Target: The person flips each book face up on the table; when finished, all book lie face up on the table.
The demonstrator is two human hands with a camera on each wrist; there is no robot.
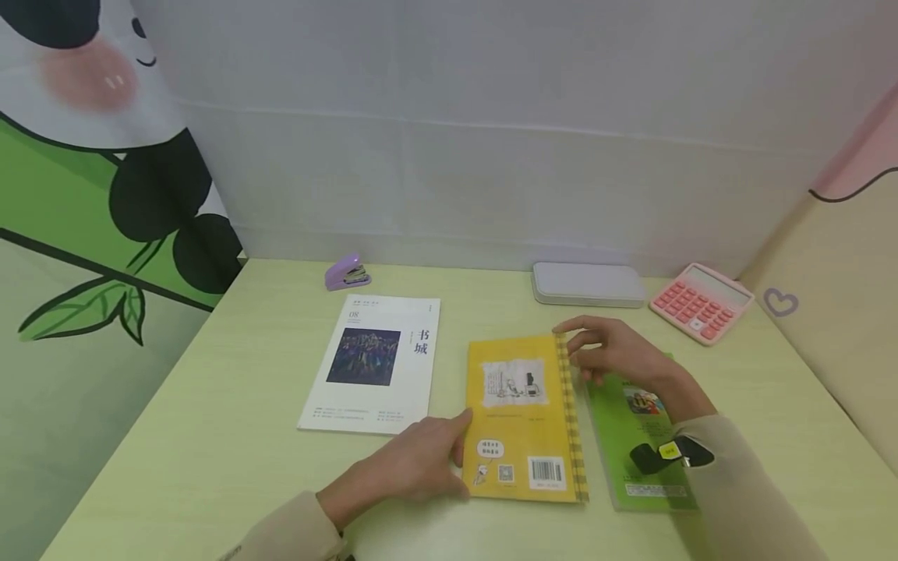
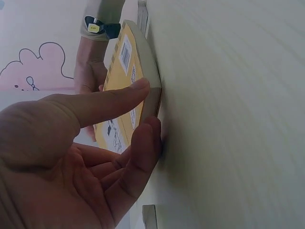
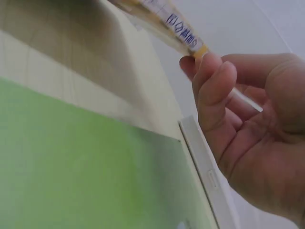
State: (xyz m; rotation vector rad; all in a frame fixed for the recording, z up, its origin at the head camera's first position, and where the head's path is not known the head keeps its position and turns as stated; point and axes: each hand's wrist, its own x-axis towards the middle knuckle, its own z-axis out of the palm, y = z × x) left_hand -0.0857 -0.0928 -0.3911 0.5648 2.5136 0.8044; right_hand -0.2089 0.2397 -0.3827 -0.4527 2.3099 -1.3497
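A yellow book (image 1: pixel 517 421) lies back cover up in front of me, its checkered spine on the right. My left hand (image 1: pixel 421 460) pinches its left edge; in the left wrist view the thumb lies over the cover and the fingers curl at the page edge (image 2: pixel 153 98). At the far end of the spine (image 3: pixel 178 26), my right hand (image 1: pixel 617 351) holds the corner between its fingertips. The spine side shows raised off the table in the right wrist view. Partly under my right forearm lies a green book (image 1: pixel 617 436).
A white magazine (image 1: pixel 414 374) lies left of the yellow book. Along the back of the table (image 1: pixel 210 436) stand a purple stapler (image 1: pixel 346 273), a pale flat case (image 1: pixel 588 285) and a pink calculator (image 1: pixel 704 304). Behind them hangs a light cloth (image 1: pixel 449 187).
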